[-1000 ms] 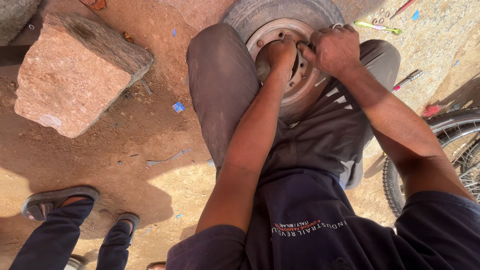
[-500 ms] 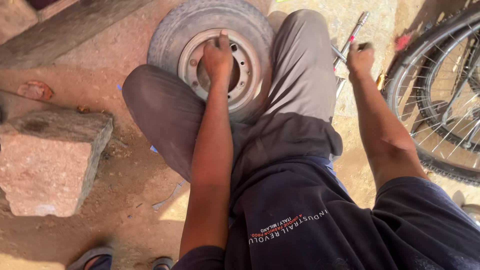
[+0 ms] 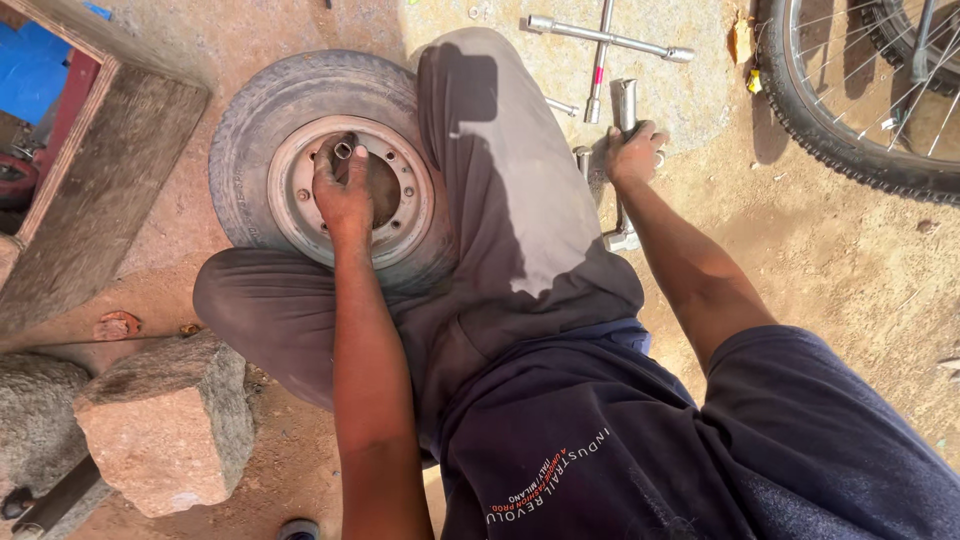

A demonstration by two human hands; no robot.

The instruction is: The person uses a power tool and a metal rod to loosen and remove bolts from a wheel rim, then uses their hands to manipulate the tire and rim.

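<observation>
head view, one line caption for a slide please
Seated person's left hand rests on a small wheel's rim while the right hand grips a metal wrench on dirt.

The left hand (image 3: 345, 190) sits in the wheel rim (image 3: 415, 215), hemmed by the tyre (image 3: 250, 120) and the right knee (image 3: 480, 110) lying over it. The right hand (image 3: 632, 152) has open dirt to its right; the cross wrench (image 3: 605, 40) and bicycle wheel (image 3: 830, 140) crowd the far side.
</observation>
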